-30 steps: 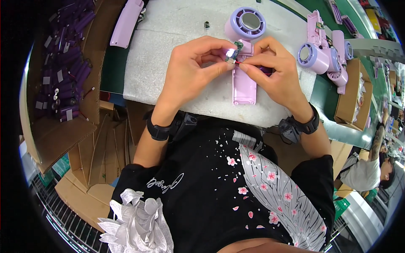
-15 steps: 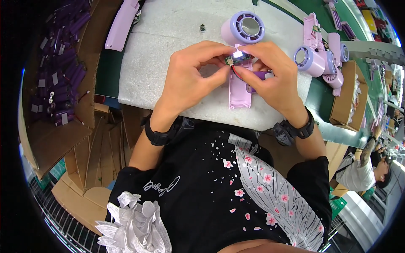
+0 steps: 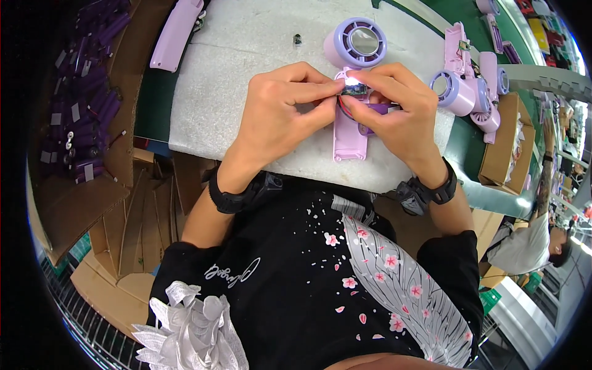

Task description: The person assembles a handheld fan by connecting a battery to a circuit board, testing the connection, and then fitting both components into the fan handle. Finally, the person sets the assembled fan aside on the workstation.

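Observation:
A small green circuit board [image 3: 354, 90] with a bright white light sits over the upper part of a pink handle shell [image 3: 349, 147]. My left hand [image 3: 280, 108] has thumb and index finger pressed together at the board's left end; what is between the tips is hidden. With its index finger on the board's upper edge and thumb below, my right hand [image 3: 401, 108] grips the board. A purple battery cell [image 3: 376, 111] lies under my right fingers, partly covered. Red and black wires [image 3: 343, 108] curve beneath the board. Beyond my fingertips is a round lilac fan head [image 3: 356, 43].
A white foam mat [image 3: 216, 98] lies under the work, with a tiny dark part [image 3: 297, 41] on it. At left is a carton [image 3: 117, 160] of purple cells near a pink shell [image 3: 176, 37]. Fan assemblies [image 3: 456, 92] and a small carton [image 3: 509, 142] stand right. A co-worker [image 3: 524, 246] is beyond.
My left thumb and index finger have come together at the board's left end, where they were apart. The board has shifted slightly and now lies more level over the shell.

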The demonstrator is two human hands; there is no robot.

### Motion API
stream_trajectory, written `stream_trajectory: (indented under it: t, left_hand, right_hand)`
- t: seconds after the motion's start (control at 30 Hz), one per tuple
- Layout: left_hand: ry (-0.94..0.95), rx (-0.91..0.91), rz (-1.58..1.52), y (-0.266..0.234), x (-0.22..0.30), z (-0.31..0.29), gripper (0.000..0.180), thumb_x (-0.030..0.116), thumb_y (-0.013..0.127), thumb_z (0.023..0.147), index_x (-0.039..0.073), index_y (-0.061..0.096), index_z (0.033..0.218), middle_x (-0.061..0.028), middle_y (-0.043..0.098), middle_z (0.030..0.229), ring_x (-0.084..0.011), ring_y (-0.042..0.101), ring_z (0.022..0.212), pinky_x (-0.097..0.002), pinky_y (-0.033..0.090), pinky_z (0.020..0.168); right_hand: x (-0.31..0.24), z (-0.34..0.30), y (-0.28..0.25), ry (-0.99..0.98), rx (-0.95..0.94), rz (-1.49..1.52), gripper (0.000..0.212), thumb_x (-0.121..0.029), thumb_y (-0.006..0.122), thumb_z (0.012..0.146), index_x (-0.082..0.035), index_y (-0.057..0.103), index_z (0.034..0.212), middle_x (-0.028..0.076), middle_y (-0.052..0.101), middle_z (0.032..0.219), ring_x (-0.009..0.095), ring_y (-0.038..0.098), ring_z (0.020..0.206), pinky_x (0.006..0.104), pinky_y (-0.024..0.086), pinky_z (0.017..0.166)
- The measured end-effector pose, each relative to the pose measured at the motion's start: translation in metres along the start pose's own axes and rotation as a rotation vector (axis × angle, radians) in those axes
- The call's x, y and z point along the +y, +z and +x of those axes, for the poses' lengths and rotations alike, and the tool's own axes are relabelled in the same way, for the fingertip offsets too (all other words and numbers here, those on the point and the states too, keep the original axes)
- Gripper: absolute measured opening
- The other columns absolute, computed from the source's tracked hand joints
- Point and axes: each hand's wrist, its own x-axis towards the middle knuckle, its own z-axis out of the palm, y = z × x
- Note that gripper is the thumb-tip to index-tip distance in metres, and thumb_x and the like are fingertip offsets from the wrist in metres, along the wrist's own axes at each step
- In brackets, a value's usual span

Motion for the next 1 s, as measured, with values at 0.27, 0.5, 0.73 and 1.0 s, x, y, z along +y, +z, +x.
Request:
stream_trajectory:
  t: [0.27, 0.5, 0.73, 1.0]
  left_hand:
    - [0.05, -0.023, -0.052, 0.01, 0.001, -0.001, 0.031, -0.001, 0.065, 0.073, -0.001, 0.064, 0.104, -0.0059, 0.063, 0.08, -0.015, 0.06, 0.068, -0.0267, 0.049, 0.062]
    - [-0.034, -0.031, 0.091, 0.018, 0.007, -0.001, 0.037, 0.0, 0.064, 0.072, 0.004, 0.059, 0.108, -0.0061, 0.059, 0.083, -0.0161, 0.056, 0.069, -0.0276, 0.048, 0.063]
    - [-0.067, -0.075, 0.092, 0.016, 0.008, 0.0, 0.037, 0.0, 0.063, 0.072, 0.005, 0.06, 0.109, -0.0057, 0.061, 0.087, -0.0154, 0.056, 0.071, -0.0273, 0.048, 0.065]
    - [-0.096, -0.125, 0.064, 0.011, 0.01, 0.002, 0.037, 0.001, 0.063, 0.073, 0.006, 0.06, 0.109, -0.0056, 0.063, 0.089, -0.0152, 0.055, 0.071, -0.0272, 0.048, 0.066]
  right_hand:
    - [0.003, -0.002, -0.003, 0.148, -0.062, 0.114, 0.025, -0.004, 0.078, 0.074, 0.001, 0.07, 0.096, 0.005, 0.064, 0.088, 0.007, 0.058, 0.064, 0.0188, 0.046, 0.056]
    - [-0.001, -0.001, -0.005, 0.225, -0.06, 0.167, 0.019, -0.004, 0.075, 0.077, 0.003, 0.068, 0.093, 0.006, 0.062, 0.084, 0.008, 0.057, 0.065, 0.0207, 0.046, 0.058]
    - [-0.005, 0.001, -0.011, 0.249, -0.119, 0.087, 0.016, -0.005, 0.073, 0.077, 0.002, 0.069, 0.091, 0.008, 0.062, 0.08, 0.012, 0.06, 0.064, 0.025, 0.048, 0.058]
    - [-0.008, 0.0, -0.013, 0.169, -0.138, 0.038, 0.012, -0.007, 0.071, 0.079, -0.001, 0.07, 0.09, 0.007, 0.062, 0.08, 0.018, 0.06, 0.062, 0.0279, 0.048, 0.057]
